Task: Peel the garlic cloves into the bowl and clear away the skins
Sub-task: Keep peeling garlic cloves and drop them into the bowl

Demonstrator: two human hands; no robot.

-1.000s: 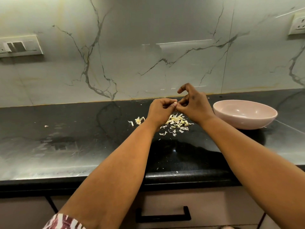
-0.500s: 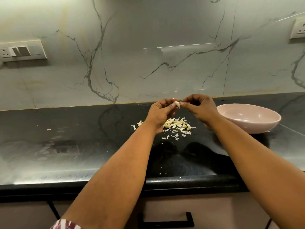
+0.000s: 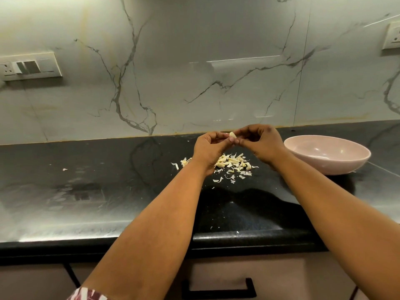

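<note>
Nearest, a dark drawer handle sits under the black countertop edge. Farther on, a pile of garlic cloves and skins lies on the counter just below the fingers. Above it, the left hand and right hand meet, curled fingertips of both pinching one garlic clove between them. The pink bowl stands right of the right-hand fingers, apart from them. A marble wall rises behind.

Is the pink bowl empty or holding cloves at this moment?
Empty, as far as shows: the pink bowl has a bare inside; its near wall hides a little.
</note>
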